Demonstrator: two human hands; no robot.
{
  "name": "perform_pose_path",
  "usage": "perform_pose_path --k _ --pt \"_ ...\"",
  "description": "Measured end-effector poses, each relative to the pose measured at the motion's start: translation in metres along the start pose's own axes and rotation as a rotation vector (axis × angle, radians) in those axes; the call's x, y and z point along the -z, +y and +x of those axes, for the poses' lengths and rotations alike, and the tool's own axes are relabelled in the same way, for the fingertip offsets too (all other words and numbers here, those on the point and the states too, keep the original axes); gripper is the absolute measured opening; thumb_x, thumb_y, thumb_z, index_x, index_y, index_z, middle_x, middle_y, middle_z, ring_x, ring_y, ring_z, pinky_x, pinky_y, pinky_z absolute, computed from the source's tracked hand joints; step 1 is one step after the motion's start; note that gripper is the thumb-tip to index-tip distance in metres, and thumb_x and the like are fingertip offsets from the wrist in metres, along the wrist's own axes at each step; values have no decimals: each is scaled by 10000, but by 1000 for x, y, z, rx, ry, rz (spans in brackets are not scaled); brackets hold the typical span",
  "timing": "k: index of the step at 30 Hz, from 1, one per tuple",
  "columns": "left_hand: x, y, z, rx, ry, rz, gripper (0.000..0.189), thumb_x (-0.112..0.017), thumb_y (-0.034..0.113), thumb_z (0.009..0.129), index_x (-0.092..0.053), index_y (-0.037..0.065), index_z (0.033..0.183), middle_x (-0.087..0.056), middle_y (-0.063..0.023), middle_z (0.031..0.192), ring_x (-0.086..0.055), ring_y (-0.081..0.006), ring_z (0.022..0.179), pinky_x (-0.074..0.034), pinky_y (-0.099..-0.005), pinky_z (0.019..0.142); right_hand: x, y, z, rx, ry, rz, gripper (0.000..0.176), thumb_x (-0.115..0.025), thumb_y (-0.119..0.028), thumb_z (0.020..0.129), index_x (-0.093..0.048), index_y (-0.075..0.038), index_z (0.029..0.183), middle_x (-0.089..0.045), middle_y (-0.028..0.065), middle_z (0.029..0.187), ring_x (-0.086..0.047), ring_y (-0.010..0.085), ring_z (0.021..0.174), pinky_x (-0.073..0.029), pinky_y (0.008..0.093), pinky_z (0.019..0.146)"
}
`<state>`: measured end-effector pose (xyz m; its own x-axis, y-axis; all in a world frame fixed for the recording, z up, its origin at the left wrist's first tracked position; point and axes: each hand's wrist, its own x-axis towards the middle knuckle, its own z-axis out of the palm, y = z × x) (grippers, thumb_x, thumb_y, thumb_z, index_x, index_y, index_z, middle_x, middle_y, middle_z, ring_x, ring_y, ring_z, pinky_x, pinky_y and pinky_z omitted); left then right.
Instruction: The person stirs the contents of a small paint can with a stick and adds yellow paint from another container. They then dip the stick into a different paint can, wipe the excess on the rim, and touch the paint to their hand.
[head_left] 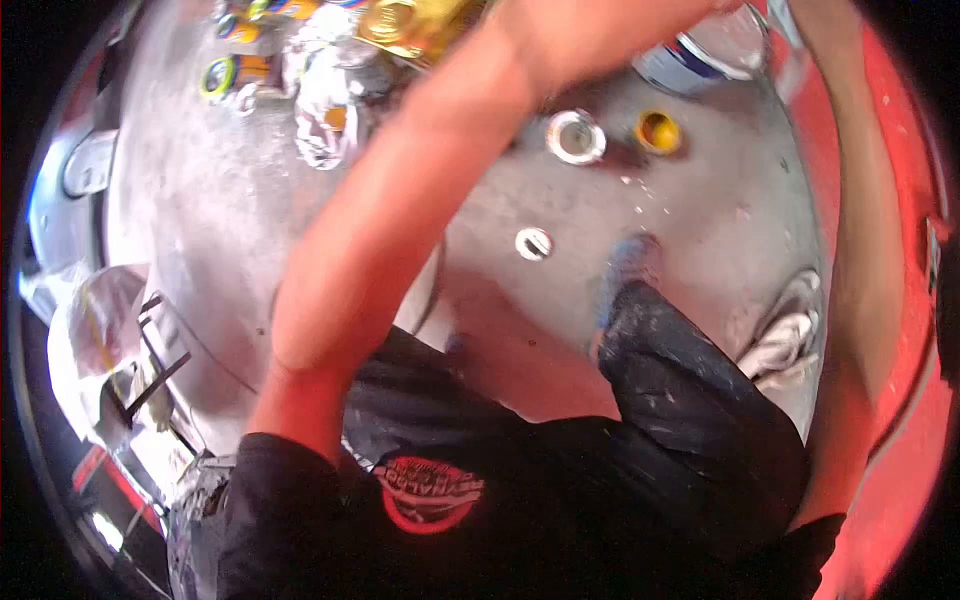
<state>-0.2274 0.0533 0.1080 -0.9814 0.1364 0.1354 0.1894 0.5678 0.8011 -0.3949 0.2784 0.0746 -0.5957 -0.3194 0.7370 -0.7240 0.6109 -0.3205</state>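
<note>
Both of my hands are beyond the top edge of the head view, so what they hold or touch is hidden. My left forearm [430, 140] reaches across from the lower left to the upper right. Up the right side runs my right arm [850, 200], in front of a red painted panel [910, 370]. Below where the left forearm leaves the view stands a white and blue bucket [680, 68]. Nearby on the floor are an open white-rimmed can [577, 138] and a small yellow cup [658, 132].
Several cans [235, 77], crumpled plastic wrapping [328, 110] and a gold tin [392, 28] lie at upper left. A round white lid [534, 243] is on the grey floor. A bundled cloth [785, 335] lies by the panel. A dark metal frame [150, 380] stands at left.
</note>
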Motion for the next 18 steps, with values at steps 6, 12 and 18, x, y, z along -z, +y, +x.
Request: perform_pose_path --k 6,12,18 --pt "55 -151 -214 516 810 -392 259 -678 138 1090 -670 5 1313 -791 -139 1170 -777 -213 979 -608 -337 858 -62 52 -117 150 -617 -262 573 -700 -359 1074 -590 -38 1535 -575 222 1615 -545 430 1477 -425 499 1247" --pt "140 -330 -298 809 623 548 486 -771 200 954 -608 72 1394 -799 -151 1210 -770 -295 1063 -588 -423 967 -28 11 -92 152 -435 -170 550 -687 -333 1094 -595 -42 1552 -601 219 1604 -570 403 1485 -447 479 1237" --pt "132 -388 -262 1123 448 752 578 -790 318 901 -640 98 1415 -813 -193 1233 -763 -380 1221 -594 -487 1029 21 -6 -115 -85 -540 -94 419 -644 -198 1119 -648 -38 1506 -681 192 1500 -640 331 1405 -470 423 1202"
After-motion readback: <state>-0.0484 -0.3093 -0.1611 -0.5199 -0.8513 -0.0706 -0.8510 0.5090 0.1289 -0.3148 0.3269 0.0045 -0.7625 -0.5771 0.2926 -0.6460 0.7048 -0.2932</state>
